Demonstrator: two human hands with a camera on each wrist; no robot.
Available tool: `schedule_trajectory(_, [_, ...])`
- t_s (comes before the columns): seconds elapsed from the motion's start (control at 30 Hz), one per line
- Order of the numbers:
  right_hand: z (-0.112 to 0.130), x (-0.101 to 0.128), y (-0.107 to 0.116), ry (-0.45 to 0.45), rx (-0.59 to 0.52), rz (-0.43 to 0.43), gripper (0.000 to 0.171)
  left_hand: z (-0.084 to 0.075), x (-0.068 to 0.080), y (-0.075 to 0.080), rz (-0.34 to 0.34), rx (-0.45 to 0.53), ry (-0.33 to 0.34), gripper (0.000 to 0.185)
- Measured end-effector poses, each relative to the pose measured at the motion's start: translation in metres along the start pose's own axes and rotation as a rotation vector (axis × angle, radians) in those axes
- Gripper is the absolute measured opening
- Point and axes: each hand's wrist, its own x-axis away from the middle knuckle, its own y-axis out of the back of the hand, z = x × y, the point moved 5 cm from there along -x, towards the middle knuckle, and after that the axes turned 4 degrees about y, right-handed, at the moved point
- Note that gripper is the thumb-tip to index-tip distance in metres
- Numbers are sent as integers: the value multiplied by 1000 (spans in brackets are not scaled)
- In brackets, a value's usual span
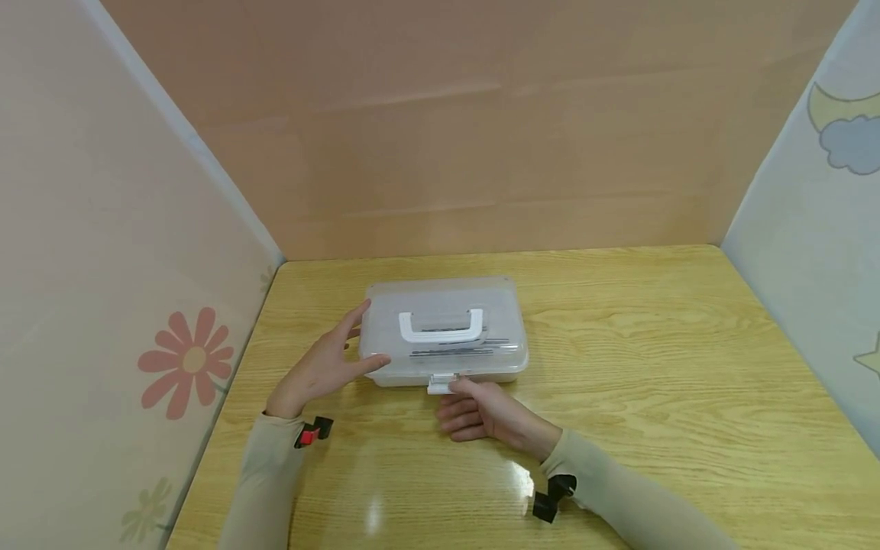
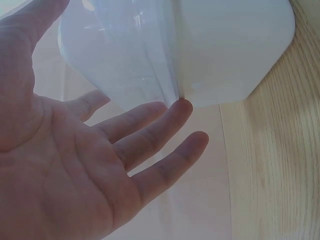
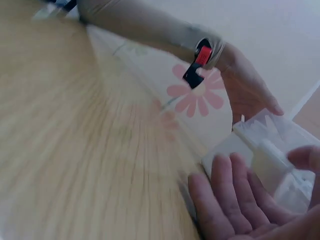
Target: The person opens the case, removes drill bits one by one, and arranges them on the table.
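Note:
A plastic storage box [image 1: 440, 294] with a clear lid and white base rests on the table. A white carrying handle [image 1: 441, 334] lies on its lid, and several thin dark items [image 1: 454, 352] show through the plastic. My left hand [image 1: 323, 370] spreads around the box's left end, thumb at the front corner and fingers at the side; in the left wrist view, fingertips [image 2: 181, 107] reach the lid seam. At the front, the thumb of my right hand [image 1: 491, 412] touches the white latch [image 1: 440, 384]. The other right fingers [image 3: 227, 192] extend below the latch, loosely bent.
The wood-grain table [image 1: 660, 367] extends to both sides of the box. A plain orange-tan panel [image 1: 481, 137] stands behind. Pale side panels carry a pink flower [image 1: 192, 360] on the left and a moon and cloud [image 1: 852, 143] on the right.

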Motion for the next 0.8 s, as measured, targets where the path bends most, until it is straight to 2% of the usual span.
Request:
schedule_trajectory(0.1, [-3, 2, 4, 24, 66, 17, 47, -1, 0, -1, 3, 1, -2, 110])
schedule_trajectory(0.2, [-5, 3, 7, 42, 219, 35, 38, -2, 0, -1, 8, 1, -1, 110])
schedule_trajectory(0.37, [-2, -2, 10, 71, 471, 2, 45, -1, 1, 2, 8, -2, 7, 108])
schedule_trajectory(0.5, [0, -5, 12, 85, 521, -19, 47, -1, 1, 2, 5, 10, 11, 108])
schedule_trajectory(0.57, [2, -3, 12, 127, 567, -19, 43, -1, 1, 1, 10, 24, 2, 107])
schedule_trajectory(0.63, [8, 3, 11, 237, 674, -22, 37, 0, 2, 0, 19, 32, -3, 107])
schedule_trajectory(0.67, [14, 7, 11, 321, 745, -31, 33, 0, 3, -1, 21, 33, -2, 107])
schedule_trajectory(0.73, [28, 19, 11, 574, 895, -57, 25, 0, 5, -2, 23, 30, 0, 109])
schedule_trajectory(0.8, [46, 36, 13, 903, 1042, -110, 19, -1, 6, -3, 18, 22, -1, 113])
